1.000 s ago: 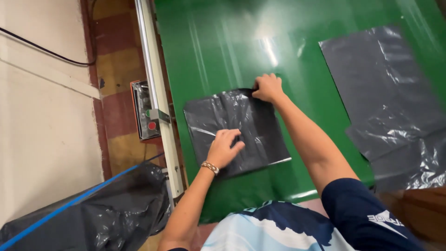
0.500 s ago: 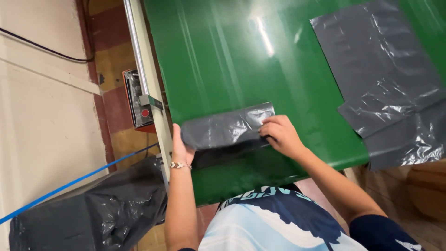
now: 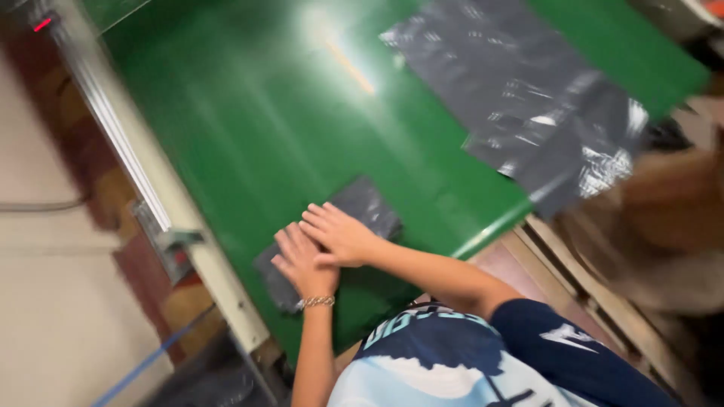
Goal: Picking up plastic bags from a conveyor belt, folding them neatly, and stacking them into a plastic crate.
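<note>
The small folded packet of dark grey plastic film (image 3: pixel 354 226) lies near the surface's near edge, toward the left rail, pressed flat under both hands. Its visible part is a glossy, crinkled rectangle, one corner poking out beyond the fingers; the rest is hidden beneath the palms. The left hand (image 3: pixel 302 264), a chain bracelet (image 3: pixel 317 302) at its wrist, lies open and flat on the packet's near end, and the right hand (image 3: pixel 339 234) overlaps it, fingers spread, also flat. Neither grip is closed on anything; both just bear down.

To my eye the slippery film could spring open once the pressure eases, since the folds hold trapped air, or skid on the smooth green surface (image 3: pixel 249 128) toward the metal side rail (image 3: pixel 151 196).

Farther along, toward the far right corner, a large unfolded sheet of the same grey plastic (image 3: pixel 520 98) lies spread out, its wrinkled end hanging over the right edge. The view is blurred.
</note>
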